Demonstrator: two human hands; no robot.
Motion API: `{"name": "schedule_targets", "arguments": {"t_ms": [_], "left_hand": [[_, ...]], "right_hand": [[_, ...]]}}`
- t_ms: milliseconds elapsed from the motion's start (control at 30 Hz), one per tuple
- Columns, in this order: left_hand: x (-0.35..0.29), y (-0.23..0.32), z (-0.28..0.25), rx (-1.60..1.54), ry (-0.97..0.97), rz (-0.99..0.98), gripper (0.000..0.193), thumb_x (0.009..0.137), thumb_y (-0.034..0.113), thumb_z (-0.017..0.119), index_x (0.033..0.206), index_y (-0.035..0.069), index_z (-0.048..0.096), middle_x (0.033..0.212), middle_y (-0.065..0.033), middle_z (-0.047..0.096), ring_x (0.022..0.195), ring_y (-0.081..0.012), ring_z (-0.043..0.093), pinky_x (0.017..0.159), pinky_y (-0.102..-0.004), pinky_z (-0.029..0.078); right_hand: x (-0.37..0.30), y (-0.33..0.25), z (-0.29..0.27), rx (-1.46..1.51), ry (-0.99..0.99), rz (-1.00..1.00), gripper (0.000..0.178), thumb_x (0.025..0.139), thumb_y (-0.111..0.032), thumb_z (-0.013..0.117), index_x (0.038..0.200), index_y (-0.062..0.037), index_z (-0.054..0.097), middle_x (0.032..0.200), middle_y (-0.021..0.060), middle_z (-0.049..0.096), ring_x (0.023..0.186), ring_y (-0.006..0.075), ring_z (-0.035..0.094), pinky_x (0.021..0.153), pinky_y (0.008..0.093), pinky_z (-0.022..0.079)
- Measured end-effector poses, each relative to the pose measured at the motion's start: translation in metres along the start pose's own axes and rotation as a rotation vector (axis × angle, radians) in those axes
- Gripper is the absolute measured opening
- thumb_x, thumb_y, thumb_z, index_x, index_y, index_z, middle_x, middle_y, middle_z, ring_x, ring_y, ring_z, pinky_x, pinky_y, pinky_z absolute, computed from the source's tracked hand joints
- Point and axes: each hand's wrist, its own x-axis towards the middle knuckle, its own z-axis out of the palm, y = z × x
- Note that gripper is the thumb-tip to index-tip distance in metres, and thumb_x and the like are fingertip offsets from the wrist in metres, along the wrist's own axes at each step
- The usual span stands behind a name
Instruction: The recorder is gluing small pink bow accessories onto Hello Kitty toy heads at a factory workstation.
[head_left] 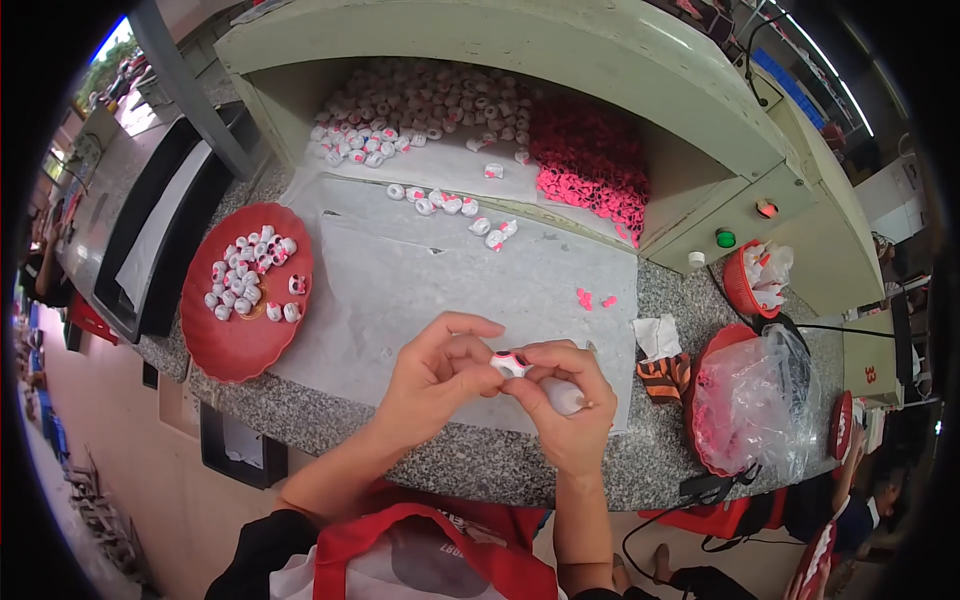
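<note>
Between the fingertips of both hands is a small white animal-head-like piece [512, 367] with black and pink parts on it. My left hand [440, 370] pinches it from the left, its index finger raised. From the right, thumb and fingers of my right hand [572, 410] meet the same piece. Tucked in the right palm is a small whitish squeeze bottle [566, 397], its thin tip pointing right. Beneath the hands lies a pale sheet [400, 290] on the speckled counter. A few small pink pieces [585, 298] rest on it, beyond my right hand.
A red scalloped tray [205, 340] at left holds several white pieces. Ahead, a pale green cabinet [560, 75] shelters heaps of white pieces [430, 95] and pink-and-black pieces [595, 165]. At right are a red basket [738, 280], a striped cloth [663, 378] and a clear plastic bag [765, 390].
</note>
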Motion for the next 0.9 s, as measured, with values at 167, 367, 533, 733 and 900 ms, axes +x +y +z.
{"name": "schedule_targets", "arguments": {"t_ms": [167, 367, 533, 733, 900], "left_hand": [[-0.005, 0.001, -0.01, 0.125, -0.171, 0.04, 0.032, 0.074, -0.009, 0.059, 0.103, -0.004, 0.048, 0.084, -0.0118, 0.06, 0.08, -0.0169, 0.061, 0.067, -0.0256, 0.05], [-0.005, 0.009, -0.012, 0.194, -0.11, 0.025, 0.026, 0.075, -0.007, 0.059, 0.099, -0.003, 0.049, 0.09, -0.0147, 0.06, 0.083, -0.0192, 0.061, 0.067, -0.027, 0.052], [-0.004, 0.0, -0.029, 0.101, -0.126, 0.058, 0.027, 0.077, -0.005, 0.059, 0.102, -0.004, 0.049, 0.09, -0.0128, 0.06, 0.083, -0.017, 0.06, 0.069, -0.0262, 0.051], [-0.004, -0.003, -0.039, -0.048, -0.147, 0.036, 0.025, 0.079, -0.004, 0.057, 0.103, -0.004, 0.05, 0.093, -0.0133, 0.06, 0.085, -0.0169, 0.06, 0.072, -0.027, 0.051], [-0.01, -0.003, -0.048, -0.043, -0.12, 0.024, 0.025, 0.079, -0.004, 0.056, 0.104, -0.005, 0.05, 0.094, -0.0139, 0.06, 0.084, -0.0177, 0.06, 0.072, -0.0277, 0.051]], "right_hand": [[0.004, -0.001, -0.003, 0.24, -0.119, 0.111, 0.023, 0.069, 0.004, 0.066, 0.089, 0.0021, 0.057, 0.088, 0.0114, 0.059, 0.067, 0.0127, 0.057, 0.057, 0.0213, 0.046], [0.003, 0.0, 0.006, 0.289, -0.041, 0.276, 0.017, 0.07, 0.004, 0.066, 0.084, 0.0022, 0.056, 0.089, 0.0148, 0.06, 0.067, 0.0138, 0.057, 0.053, 0.0228, 0.047], [0.002, 0.006, 0.022, 0.291, 0.011, 0.213, 0.019, 0.071, 0.004, 0.066, 0.087, 0.0025, 0.056, 0.089, 0.0142, 0.06, 0.067, 0.0134, 0.057, 0.055, 0.0225, 0.047], [0.005, 0.001, 0.029, 0.102, -0.076, 0.224, 0.019, 0.072, 0.004, 0.065, 0.087, 0.0021, 0.055, 0.088, 0.0119, 0.06, 0.071, 0.0125, 0.058, 0.058, 0.0222, 0.047], [0.004, 0.007, 0.039, 0.203, -0.048, 0.206, 0.019, 0.073, 0.003, 0.064, 0.09, 0.0019, 0.057, 0.087, 0.0098, 0.06, 0.071, 0.0116, 0.058, 0.059, 0.0209, 0.048]]}}
